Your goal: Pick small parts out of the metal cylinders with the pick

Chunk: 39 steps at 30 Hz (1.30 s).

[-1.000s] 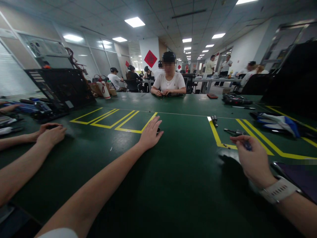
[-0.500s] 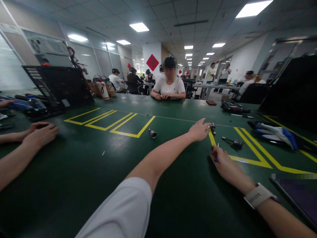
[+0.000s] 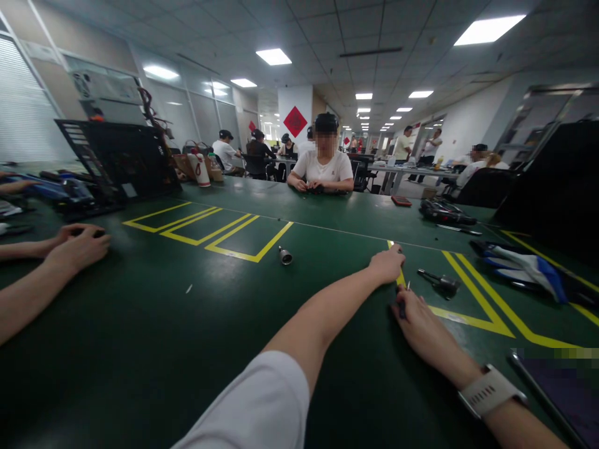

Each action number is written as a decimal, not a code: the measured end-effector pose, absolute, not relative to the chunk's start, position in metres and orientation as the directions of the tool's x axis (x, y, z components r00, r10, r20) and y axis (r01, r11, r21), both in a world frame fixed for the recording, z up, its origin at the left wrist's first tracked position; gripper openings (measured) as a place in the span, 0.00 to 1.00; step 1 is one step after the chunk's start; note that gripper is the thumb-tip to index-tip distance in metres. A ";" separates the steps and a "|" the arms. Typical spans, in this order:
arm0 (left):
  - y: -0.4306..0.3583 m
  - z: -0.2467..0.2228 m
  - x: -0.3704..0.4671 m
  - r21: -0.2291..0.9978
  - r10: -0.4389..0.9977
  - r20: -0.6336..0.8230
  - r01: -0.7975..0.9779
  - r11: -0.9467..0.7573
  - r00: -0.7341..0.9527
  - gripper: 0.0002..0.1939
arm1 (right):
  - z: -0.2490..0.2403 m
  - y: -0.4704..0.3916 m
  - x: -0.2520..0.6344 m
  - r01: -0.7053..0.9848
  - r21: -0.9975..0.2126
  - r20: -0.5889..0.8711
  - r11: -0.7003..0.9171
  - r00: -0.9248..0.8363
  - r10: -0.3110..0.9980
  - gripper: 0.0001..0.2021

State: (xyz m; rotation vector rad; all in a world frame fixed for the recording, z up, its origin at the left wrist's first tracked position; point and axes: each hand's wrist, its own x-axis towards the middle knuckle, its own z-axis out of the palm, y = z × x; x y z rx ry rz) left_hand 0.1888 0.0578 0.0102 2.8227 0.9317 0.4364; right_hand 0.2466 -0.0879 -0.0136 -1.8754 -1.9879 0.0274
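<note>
My left hand [image 3: 386, 267] reaches across to the right side of the table with its fingers curled closed around a small metal piece, which they mostly hide. Just below it, my right hand [image 3: 416, 315], with a watch at the wrist, grips a small tool [image 3: 402, 308] with a dark handle and a thin metal tip; its exact kind is unclear. To the right of both hands lies a dark metal piece [image 3: 442, 282] with a thin shaft and a wide end. A metal socket [image 3: 285, 256] with a short shank rests on its side left of my hands.
Yellow tape [image 3: 486, 324] marks boxes on the green table [image 3: 187, 362]. Blue-and-white gloves [image 3: 524, 268], a black tool case [image 3: 447, 212] and a phone-like dark slab [image 3: 552, 386] lie at right. A co-worker's hands [image 3: 79, 246] rest at left; another person [image 3: 322, 162] sits opposite.
My left hand has closed over the small metal piece that lay at its fingertips and drawn back slightly nearer my right hand. The view has tilted a little upward.
</note>
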 end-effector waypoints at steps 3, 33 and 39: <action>0.029 0.011 0.140 0.257 0.548 0.210 0.495 -0.830 0.810 0.21 | -0.013 -0.088 0.246 0.951 -0.296 0.267 0.091 -0.009 0.964 0.05; -0.114 0.039 -0.059 0.367 0.633 0.071 0.570 -0.735 0.771 0.18 | 0.038 -0.190 0.153 0.622 -0.746 0.405 0.240 0.138 0.904 0.17; -0.116 0.039 -0.060 0.432 0.687 0.083 0.595 -0.678 0.722 0.15 | 0.039 -0.187 0.160 0.558 -0.825 0.244 0.082 0.221 0.944 0.20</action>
